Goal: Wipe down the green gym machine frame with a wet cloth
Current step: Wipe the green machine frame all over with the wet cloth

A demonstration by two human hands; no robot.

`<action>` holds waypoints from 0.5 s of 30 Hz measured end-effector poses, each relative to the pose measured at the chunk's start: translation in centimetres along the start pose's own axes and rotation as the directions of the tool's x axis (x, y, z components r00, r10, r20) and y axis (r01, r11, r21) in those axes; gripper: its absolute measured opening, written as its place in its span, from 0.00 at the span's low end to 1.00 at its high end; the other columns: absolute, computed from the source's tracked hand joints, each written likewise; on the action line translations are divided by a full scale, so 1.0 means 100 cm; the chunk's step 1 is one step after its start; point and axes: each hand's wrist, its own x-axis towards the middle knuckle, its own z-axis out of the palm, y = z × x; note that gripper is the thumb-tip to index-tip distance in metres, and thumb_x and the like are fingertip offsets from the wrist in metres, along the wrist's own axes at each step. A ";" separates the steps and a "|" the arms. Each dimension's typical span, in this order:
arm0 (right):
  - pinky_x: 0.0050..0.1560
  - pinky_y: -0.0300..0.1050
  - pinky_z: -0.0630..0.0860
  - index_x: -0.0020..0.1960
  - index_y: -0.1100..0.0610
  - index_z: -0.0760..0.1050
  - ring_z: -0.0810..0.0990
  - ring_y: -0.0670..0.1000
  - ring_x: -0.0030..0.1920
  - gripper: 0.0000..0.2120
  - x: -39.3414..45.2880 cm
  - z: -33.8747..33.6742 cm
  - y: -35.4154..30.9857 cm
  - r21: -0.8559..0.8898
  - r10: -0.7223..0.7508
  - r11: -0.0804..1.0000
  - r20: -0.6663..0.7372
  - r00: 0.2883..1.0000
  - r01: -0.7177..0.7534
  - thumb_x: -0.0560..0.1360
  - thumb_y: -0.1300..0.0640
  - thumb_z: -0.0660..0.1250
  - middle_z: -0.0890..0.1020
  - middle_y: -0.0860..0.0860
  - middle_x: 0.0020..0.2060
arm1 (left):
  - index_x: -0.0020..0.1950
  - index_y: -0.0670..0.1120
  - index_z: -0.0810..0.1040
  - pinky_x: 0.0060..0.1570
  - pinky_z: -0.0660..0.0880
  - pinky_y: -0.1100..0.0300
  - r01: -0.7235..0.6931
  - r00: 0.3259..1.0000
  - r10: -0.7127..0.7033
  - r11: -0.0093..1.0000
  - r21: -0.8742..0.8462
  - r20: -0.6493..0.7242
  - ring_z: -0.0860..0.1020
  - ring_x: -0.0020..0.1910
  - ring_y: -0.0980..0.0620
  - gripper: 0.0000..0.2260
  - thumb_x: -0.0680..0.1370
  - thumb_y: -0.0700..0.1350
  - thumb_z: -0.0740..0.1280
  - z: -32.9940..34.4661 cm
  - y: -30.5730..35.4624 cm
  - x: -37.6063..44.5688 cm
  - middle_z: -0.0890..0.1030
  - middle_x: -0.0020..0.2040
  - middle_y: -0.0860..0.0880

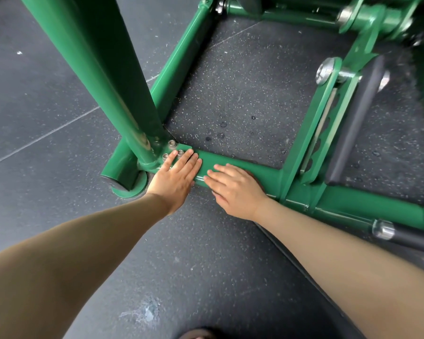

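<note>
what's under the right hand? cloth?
Right hand lies flat on the green base bar. No cloth edge shows around it; whatever sits beneath the palm is covered.

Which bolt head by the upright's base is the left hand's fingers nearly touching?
The bolt head right by the left hand, just above its fingers. The one at sits left of the fingers; the one at is farther up, clear of them.
</note>
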 end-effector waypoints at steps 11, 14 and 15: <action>0.60 0.58 0.81 0.61 0.63 0.84 0.84 0.62 0.55 0.22 0.025 0.003 -0.029 0.106 0.616 0.784 -0.254 0.746 -0.612 0.74 0.57 0.60 0.86 0.57 0.55 | 0.83 0.42 0.33 0.81 0.37 0.40 -0.006 1.000 0.006 1.000 -0.007 0.005 0.38 0.83 0.42 0.29 0.87 0.54 0.42 0.001 -0.001 0.001 0.41 0.85 0.44; 0.67 0.61 0.77 0.62 0.62 0.83 0.83 0.61 0.60 0.17 0.011 0.007 -0.025 0.009 0.267 0.963 -0.157 0.951 -0.269 0.75 0.60 0.67 0.85 0.57 0.58 | 0.81 0.42 0.30 0.81 0.37 0.41 -0.008 1.000 0.008 1.000 -0.008 -0.009 0.37 0.83 0.43 0.29 0.87 0.54 0.41 0.003 -0.001 0.001 0.40 0.85 0.44; 0.68 0.60 0.77 0.62 0.61 0.83 0.82 0.59 0.61 0.17 0.003 0.003 -0.016 -0.030 0.112 0.993 -0.113 0.987 -0.116 0.75 0.60 0.67 0.85 0.56 0.59 | 0.80 0.42 0.29 0.81 0.37 0.41 -0.009 1.000 0.008 1.000 -0.011 -0.013 0.37 0.83 0.43 0.29 0.87 0.54 0.40 0.004 -0.002 0.001 0.40 0.85 0.44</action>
